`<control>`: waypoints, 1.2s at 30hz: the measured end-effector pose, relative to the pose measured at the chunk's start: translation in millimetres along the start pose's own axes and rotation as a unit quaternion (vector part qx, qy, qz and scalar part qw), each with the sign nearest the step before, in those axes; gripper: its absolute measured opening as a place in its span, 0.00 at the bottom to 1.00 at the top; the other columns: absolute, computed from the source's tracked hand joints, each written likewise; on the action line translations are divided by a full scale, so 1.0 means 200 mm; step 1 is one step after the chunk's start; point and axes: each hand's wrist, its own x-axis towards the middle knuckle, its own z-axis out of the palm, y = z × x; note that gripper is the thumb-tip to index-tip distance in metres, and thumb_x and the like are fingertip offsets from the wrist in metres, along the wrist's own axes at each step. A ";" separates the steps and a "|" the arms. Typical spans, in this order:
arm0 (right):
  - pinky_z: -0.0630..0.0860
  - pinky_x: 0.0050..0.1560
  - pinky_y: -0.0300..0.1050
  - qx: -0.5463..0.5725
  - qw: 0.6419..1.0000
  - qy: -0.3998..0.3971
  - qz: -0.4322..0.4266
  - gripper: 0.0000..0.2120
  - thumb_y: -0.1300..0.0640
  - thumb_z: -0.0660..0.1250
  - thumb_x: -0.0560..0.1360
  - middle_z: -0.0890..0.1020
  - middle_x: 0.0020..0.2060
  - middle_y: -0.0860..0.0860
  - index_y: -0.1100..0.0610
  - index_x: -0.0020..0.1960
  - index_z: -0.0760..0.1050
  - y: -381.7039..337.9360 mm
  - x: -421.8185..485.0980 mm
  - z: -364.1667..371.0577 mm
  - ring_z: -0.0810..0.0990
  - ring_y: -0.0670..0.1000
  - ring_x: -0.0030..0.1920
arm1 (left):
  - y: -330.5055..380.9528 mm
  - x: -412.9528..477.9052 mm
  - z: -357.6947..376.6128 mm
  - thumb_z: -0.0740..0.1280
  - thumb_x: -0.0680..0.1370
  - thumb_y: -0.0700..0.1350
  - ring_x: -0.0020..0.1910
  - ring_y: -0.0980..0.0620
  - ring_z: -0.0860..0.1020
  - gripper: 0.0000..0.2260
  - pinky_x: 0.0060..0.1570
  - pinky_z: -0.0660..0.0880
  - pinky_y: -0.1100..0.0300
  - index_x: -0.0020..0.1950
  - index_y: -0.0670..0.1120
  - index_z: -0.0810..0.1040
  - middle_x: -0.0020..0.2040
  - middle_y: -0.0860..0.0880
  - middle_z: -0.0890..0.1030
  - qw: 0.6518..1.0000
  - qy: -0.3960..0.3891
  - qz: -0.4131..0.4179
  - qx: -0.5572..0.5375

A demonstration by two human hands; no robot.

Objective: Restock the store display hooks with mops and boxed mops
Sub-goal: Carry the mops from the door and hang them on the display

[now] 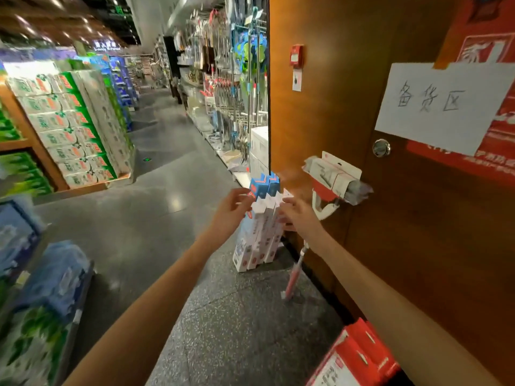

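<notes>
Left hand [233,209], right hand [296,215], holding boxed mops [255,243]

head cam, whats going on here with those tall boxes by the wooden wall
A person in a store aisle reaches with both hands for a cluster of boxed mops standing upright on the floor against a wooden wall. The right hand curls round one box; the left hand is at the box tops, its grip too blurred to judge. A loose mop leans on the wall beside them. The display hooks are further down the aisle.
</notes>
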 end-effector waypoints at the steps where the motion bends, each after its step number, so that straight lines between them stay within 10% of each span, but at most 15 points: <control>1: 0.80 0.53 0.48 -0.006 1.000 0.002 0.015 0.18 0.51 0.62 0.80 0.80 0.52 0.54 0.57 0.66 0.68 0.03 0.12 0.00 0.82 0.50 0.47 | -0.04 0.14 0.02 0.61 0.81 0.46 0.47 0.52 0.78 0.07 0.48 0.75 0.59 0.59 0.49 0.71 0.54 0.47 0.79 1.000 -0.008 -0.010 0.005; 13: 0.79 0.50 0.42 -0.012 0.985 0.105 0.136 0.13 0.53 0.61 0.80 0.78 0.53 0.52 0.55 0.63 0.69 0.44 1.25 -0.21 0.79 0.51 0.52 | -0.67 1.53 0.37 0.60 0.81 0.50 0.56 0.47 0.78 0.13 0.56 0.75 0.53 0.64 0.48 0.70 0.58 0.47 0.78 0.981 -0.178 -0.058 0.057; 22: 0.72 0.35 0.37 0.061 0.914 0.293 0.276 0.16 0.53 0.63 0.79 0.77 0.49 0.52 0.57 0.64 0.70 0.89 1.91 -0.34 0.78 0.47 0.41 | -1.22 2.30 0.76 0.61 0.81 0.51 0.54 0.54 0.76 0.13 0.41 0.71 0.72 0.64 0.50 0.70 0.57 0.53 0.76 0.915 -0.385 -0.098 0.069; 27: 0.78 0.56 0.51 0.054 0.874 0.345 0.337 0.18 0.51 0.65 0.77 0.79 0.54 0.53 0.58 0.63 0.71 1.13 2.04 -0.41 0.80 0.51 0.51 | -1.45 2.54 1.01 0.64 0.79 0.47 0.55 0.51 0.76 0.15 0.50 0.73 0.63 0.64 0.46 0.70 0.58 0.48 0.78 0.891 -0.436 -0.111 0.067; 36: 0.76 0.58 0.51 0.034 0.853 0.366 0.371 0.25 0.47 0.69 0.74 0.78 0.52 0.51 0.57 0.67 0.69 1.80 2.10 -0.55 0.78 0.51 0.54 | -2.13 2.50 1.59 0.69 0.76 0.40 0.46 0.62 0.73 0.18 0.37 0.71 0.74 0.60 0.49 0.64 0.47 0.58 0.72 0.844 -0.514 -0.128 0.082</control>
